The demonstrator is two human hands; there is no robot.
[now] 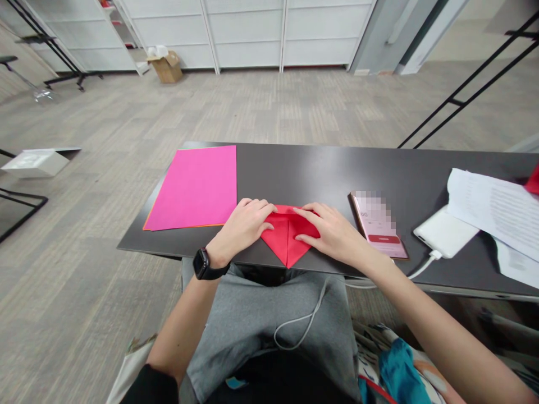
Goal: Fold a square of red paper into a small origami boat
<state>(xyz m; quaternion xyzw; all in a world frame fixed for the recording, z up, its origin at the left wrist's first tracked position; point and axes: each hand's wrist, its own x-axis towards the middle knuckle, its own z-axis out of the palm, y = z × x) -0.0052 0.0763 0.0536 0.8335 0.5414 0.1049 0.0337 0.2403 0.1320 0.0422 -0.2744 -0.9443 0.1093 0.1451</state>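
A piece of folded red paper (287,238) lies at the front edge of the dark table, its point toward me and a crease running down its middle. My left hand (251,220), with a black watch on the wrist, holds the paper's upper left side between thumb and fingers. On the upper right side, my right hand (323,229) grips the same paper, its fingertips on the folded top band and its thumb lower down. Both hands partly cover the paper's outer corners. Left of them lies a stack of coloured sheets (197,188), pink on top, with an orange edge showing.
Right of my hands lies a phone (381,224) with a lit screen. Beyond it are a white power bank (446,231) with a cable (423,266) running over the table edge, and printed papers (497,210). The dark table (295,174) ends close to my lap.
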